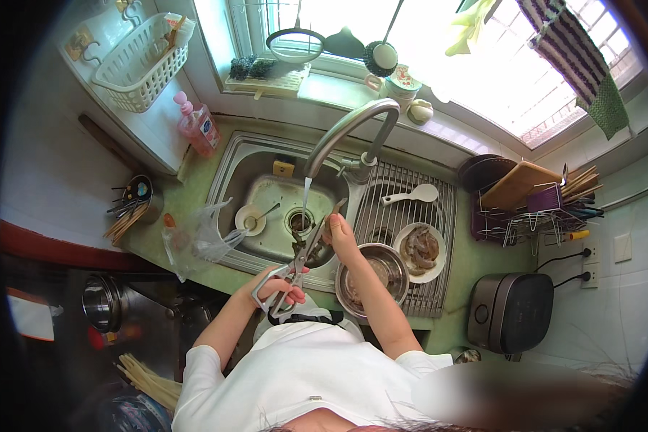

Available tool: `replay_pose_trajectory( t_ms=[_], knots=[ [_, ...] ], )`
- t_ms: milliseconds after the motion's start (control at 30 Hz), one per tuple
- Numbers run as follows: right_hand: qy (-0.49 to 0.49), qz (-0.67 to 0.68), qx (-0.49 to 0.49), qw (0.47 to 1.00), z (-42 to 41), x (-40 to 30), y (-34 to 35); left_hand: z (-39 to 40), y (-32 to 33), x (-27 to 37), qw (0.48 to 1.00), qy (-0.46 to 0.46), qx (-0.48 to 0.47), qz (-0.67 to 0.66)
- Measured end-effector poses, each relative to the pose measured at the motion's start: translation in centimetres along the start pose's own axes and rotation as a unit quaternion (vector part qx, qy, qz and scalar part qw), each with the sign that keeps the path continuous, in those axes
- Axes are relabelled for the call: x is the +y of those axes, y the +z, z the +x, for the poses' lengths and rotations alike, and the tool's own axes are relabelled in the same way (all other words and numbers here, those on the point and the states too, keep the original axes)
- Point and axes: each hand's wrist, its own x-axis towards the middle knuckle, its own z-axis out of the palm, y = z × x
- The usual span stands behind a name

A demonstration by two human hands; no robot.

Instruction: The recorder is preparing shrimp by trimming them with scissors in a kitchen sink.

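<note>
My left hand (281,289) grips the handles of metal kitchen scissors (301,263), whose blades point up towards my other hand. My right hand (339,235) pinches a shrimp (339,205) above the sink, beside the blades. From the curved faucet (351,127), water runs into the stainless steel sink (259,186). Dark scraps lie around the drain, partly behind the scissors. A metal bowl (344,286) sits under my right forearm. Next to it, a white plate (438,254) of raw shrimp rests on the roll-up drying rack (448,291).
In the sink's left part stands a small bowl (243,216) with a spoon. Clear plastic bags (210,237) lie over its left rim. A white spoon (424,193) lies on the rack. A soap bottle (200,132), a dish rack (502,221) and a dark appliance (510,313) stand around the sink.
</note>
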Motion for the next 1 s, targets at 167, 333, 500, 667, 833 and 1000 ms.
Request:
replay_pose_trajectory(
  t_ms=[167,333,500,667,833,1000],
  knots=[
    [-0.005,-0.044,0.037,0.998,-0.2,-1.9,1.2,0.0,-0.2,0.6,1.0,-0.008,-0.018,-0.022],
    [0.029,-0.004,0.031,0.999,-0.2,-2.4,1.3,0.5,0.7,0.4,0.999,0.0,0.023,0.027],
    [0.046,-0.016,-0.016,0.999,-0.5,-3.2,1.3,0.9,0.4,0.2,0.999,0.038,0.017,0.029],
    [0.069,-0.05,-0.107,0.991,-0.8,-3.9,-0.7,0.2,-1.2,1.4,0.999,0.01,-0.032,0.038],
    [0.09,-0.195,-0.14,0.967,-1.3,-5.8,-0.8,0.0,-1.4,1.8,0.998,-0.002,-0.044,0.052],
    [0.128,-0.193,-0.207,0.95,-1.6,-5.9,-2.3,0.8,-1.8,2.3,0.996,-0.016,-0.071,0.058]
  ],
)
